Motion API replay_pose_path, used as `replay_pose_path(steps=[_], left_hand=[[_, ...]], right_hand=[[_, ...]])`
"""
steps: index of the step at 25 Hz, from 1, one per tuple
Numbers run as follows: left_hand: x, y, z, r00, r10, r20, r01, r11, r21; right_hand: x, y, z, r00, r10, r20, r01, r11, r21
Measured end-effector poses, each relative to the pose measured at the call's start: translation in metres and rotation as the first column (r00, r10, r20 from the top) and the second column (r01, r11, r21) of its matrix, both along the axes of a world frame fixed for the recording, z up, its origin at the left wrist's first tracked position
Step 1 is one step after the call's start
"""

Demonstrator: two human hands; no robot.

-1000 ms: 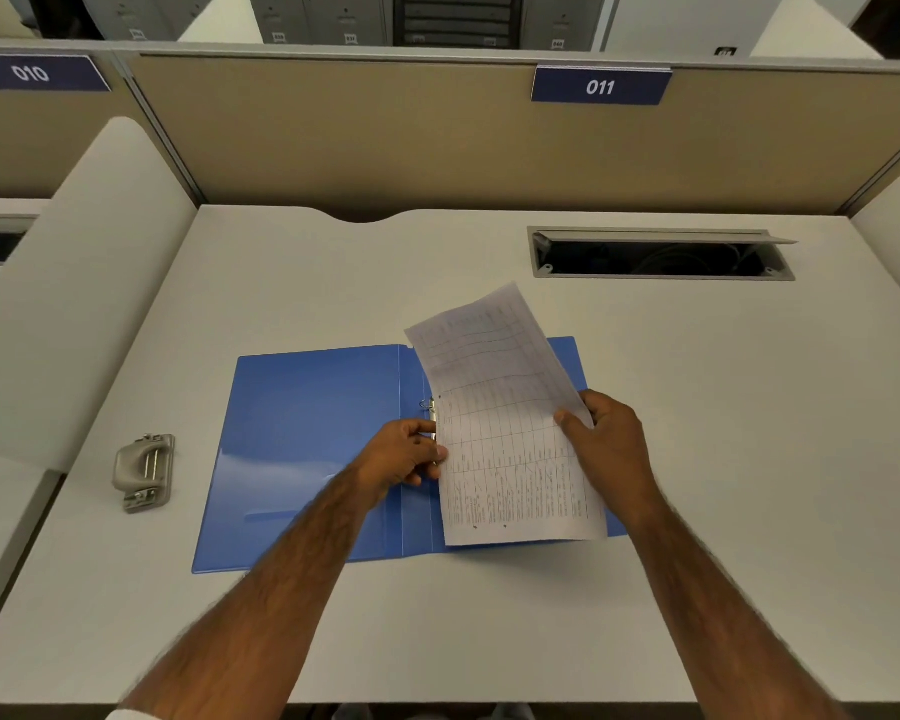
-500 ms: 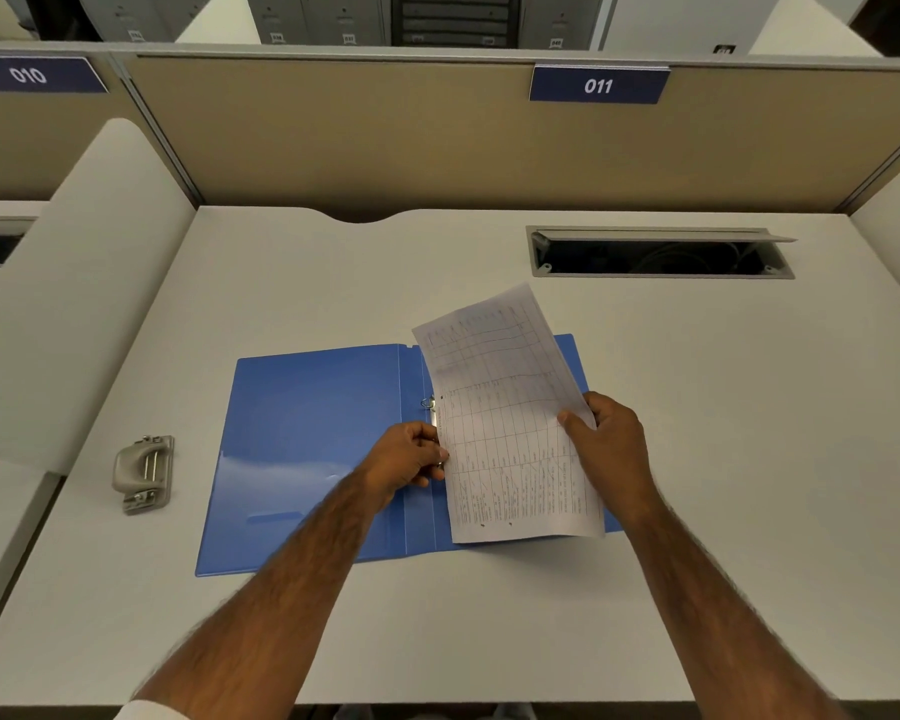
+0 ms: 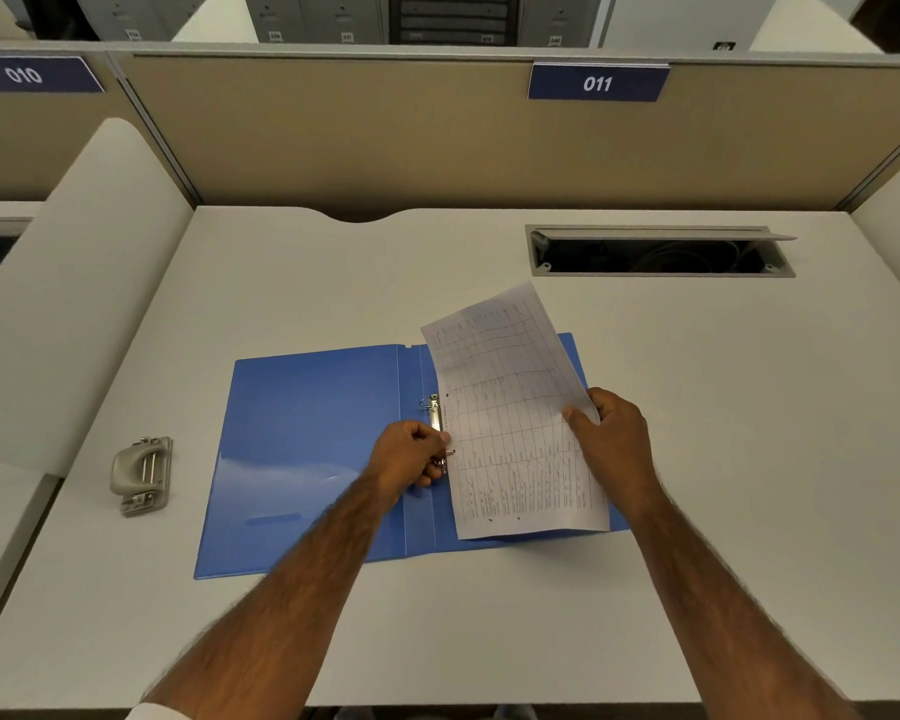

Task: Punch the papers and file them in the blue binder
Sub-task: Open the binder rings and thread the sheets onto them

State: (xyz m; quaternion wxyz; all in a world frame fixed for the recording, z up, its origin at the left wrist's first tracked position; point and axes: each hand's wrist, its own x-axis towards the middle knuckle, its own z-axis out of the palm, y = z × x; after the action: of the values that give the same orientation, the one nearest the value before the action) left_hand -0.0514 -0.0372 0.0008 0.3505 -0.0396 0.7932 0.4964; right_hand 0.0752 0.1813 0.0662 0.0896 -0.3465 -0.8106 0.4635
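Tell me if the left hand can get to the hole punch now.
Probably yes: only the open binder and bare desk lie between the left hand and the hole punch.

- The paper (image 3: 515, 433) has slid slightly right, baring more of the ring mechanism (image 3: 435, 415).
- The left hand (image 3: 406, 457) has edged right, fingers curled at the near ring.

A pale grey desk (image 3: 333, 283) stood in a cubicle, backed by a tan fabric partition (image 3: 385, 137) bearing a navy plate marked 011 (image 3: 597, 83). A second plate, 010 (image 3: 27, 75), marked the neighbouring bay. A cable hatch (image 3: 655, 252) lay open in the desktop, far right. A curved white divider (image 3: 74, 283) rose on the left. Grey lockers (image 3: 307, 18) stood beyond.
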Motion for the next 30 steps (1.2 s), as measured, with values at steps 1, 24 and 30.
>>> replay_pose_path(steps=[1, 24, 30], left_hand=[[-0.001, 0.001, 0.001, 0.991, 0.055, -0.123, -0.062, 0.997, -0.047], [-0.063, 0.026, 0.006, 0.999, -0.047, 0.02, 0.044, 0.994, 0.104], [-0.059, 0.022, 0.003, 0.999, 0.027, 0.017, -0.029, 0.985, 0.168]], right_hand=[[0.0, 0.0, 0.0, 1.0, 0.0, 0.003, 0.0, 1.0, 0.002], [-0.005, 0.002, 0.003, 0.999, 0.046, 0.014, -0.047, 0.997, 0.056], [-0.005, 0.002, 0.001, 0.999, 0.044, 0.007, -0.044, 0.997, 0.068]])
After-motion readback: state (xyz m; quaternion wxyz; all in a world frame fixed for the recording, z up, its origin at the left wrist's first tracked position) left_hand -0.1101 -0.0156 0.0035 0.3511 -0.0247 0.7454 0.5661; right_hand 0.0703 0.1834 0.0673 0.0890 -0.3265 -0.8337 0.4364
